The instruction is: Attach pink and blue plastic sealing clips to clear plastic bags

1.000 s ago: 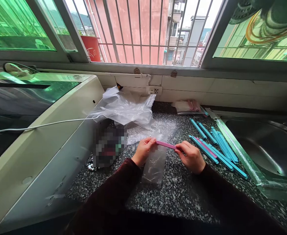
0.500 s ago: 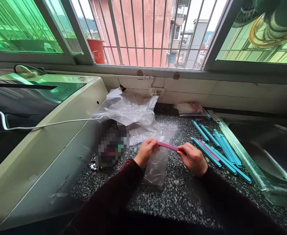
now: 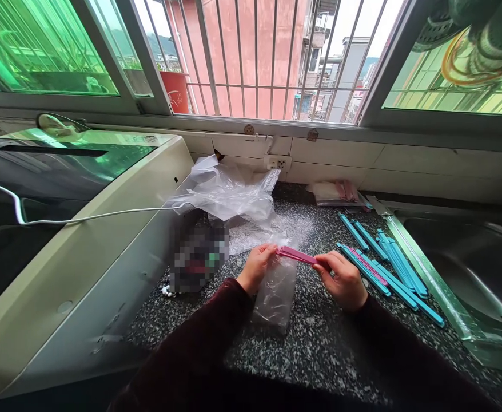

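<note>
A slim pink bag clip [image 3: 298, 256] stretches between my two hands above the counter, its two arms slightly parted. My left hand [image 3: 256, 269] pinches its left end between thumb and fingers. At the other end, my right hand [image 3: 343, 280] grips the clip in closed fingertips. A clear plastic bag [image 3: 274, 303] lies under the clip by my left hand; whether that hand also holds it, I cannot tell. To the right of my right hand lie several blue bag clips [image 3: 399, 266], with pink ones [image 3: 370, 268] among them.
Crumpled clear plastic [image 3: 234, 191] lies at the back of the speckled counter [image 3: 302, 355]. A pale machine [image 3: 148, 189] with a white cable stands left, beside a blurred-out item [image 3: 197, 257]. A packet [image 3: 334, 193] rests by the wall. Right is a metal sink [image 3: 469, 257].
The pink clip showed as one single bar before; now its two arms are visibly apart. My hands have hardly moved, and the view has shifted slightly.
</note>
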A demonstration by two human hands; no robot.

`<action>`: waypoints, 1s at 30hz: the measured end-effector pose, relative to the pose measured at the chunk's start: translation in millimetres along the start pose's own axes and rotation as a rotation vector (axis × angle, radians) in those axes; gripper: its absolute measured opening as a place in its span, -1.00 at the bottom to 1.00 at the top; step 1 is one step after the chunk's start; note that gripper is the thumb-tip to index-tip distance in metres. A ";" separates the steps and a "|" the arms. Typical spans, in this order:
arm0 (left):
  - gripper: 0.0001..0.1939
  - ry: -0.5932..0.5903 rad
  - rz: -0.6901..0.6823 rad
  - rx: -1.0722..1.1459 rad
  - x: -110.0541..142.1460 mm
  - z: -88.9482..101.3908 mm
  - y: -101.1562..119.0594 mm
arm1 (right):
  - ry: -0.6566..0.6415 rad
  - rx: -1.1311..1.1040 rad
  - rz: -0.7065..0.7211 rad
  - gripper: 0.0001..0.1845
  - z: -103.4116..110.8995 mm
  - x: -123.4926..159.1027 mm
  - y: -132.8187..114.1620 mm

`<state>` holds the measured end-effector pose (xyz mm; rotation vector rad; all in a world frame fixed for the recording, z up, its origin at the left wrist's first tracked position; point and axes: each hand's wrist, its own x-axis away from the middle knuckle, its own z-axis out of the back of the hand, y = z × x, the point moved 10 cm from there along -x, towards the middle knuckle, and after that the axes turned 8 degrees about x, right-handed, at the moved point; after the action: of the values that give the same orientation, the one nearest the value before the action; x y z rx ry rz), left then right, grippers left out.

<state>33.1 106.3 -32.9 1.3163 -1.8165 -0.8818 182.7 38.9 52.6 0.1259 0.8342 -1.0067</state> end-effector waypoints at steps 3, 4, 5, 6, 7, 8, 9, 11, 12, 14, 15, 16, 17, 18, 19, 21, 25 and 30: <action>-0.60 0.010 0.001 -0.030 0.1 1.5 0.0 | 0.002 -0.023 -0.036 -0.92 1.9 -2.1 2.7; -0.59 0.016 0.003 -0.037 0.5 1.8 0.4 | 0.005 -0.032 -0.053 -0.91 2.5 -2.5 4.6; -0.59 0.022 0.004 -0.041 0.9 2.0 1.0 | 0.008 -0.043 -0.074 -0.90 2.9 -2.7 7.1; -0.58 0.028 0.004 -0.041 1.3 2.1 1.9 | 0.013 -0.060 -0.096 -0.89 3.3 -2.5 10.2; -0.58 0.035 0.002 -0.040 1.7 2.4 2.9 | 0.020 -0.083 -0.123 -0.88 3.4 -1.9 13.9; -0.57 0.044 -0.001 -0.040 2.1 2.8 4.1 | 0.024 -0.111 -0.153 -0.87 3.0 -0.9 18.0; -0.57 0.054 -0.005 -0.041 2.3 3.5 5.4 | 0.025 -0.144 -0.183 -0.86 1.9 0.5 22.2; -0.58 0.072 -0.014 -0.039 2.6 5.2 7.9 | 0.026 -0.218 -0.245 -0.84 -0.9 3.7 30.2; -0.58 0.078 -0.014 -0.036 2.6 5.9 8.6 | 0.036 -0.255 -0.273 -0.83 -1.6 5.3 33.6; -0.59 0.089 -0.015 -0.023 2.5 7.2 10.2 | 0.059 -0.327 -0.315 -0.80 -2.4 7.9 38.1; -0.60 0.095 -0.017 -0.015 2.5 7.8 11.1 | 0.074 -0.360 -0.328 -0.79 -2.1 8.6 39.1; -0.60 0.101 -0.019 -0.009 2.5 8.5 11.9 | 0.087 -0.395 -0.338 -0.78 -1.7 9.0 39.4; -0.61 0.108 -0.020 -0.005 2.5 9.1 12.6 | 0.101 -0.429 -0.346 -0.77 -1.2 9.1 39.3; -0.62 0.114 -0.021 -0.004 2.5 9.6 13.2 | 0.110 -0.463 -0.354 -0.77 -1.1 9.0 39.2; -0.63 0.120 -0.022 -0.004 2.6 10.0 13.7 | 0.118 -0.496 -0.363 -0.77 -1.2 8.8 39.1; -0.66 0.135 -0.023 -0.003 3.0 10.7 14.6 | 0.141 -0.553 -0.381 -0.79 -1.0 8.6 39.7; -0.69 0.170 -0.031 0.023 4.1 12.0 17.0 | 0.182 -0.651 -0.421 -0.79 -1.4 9.8 42.2; -0.71 0.184 -0.024 0.055 3.3 13.3 16.6 | 0.128 -0.747 -0.480 -0.78 -6.3 10.9 40.3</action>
<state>13.2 108.7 -25.2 1.4081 -1.6949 -0.7033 213.8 56.6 30.1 -0.6818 1.3460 -1.0692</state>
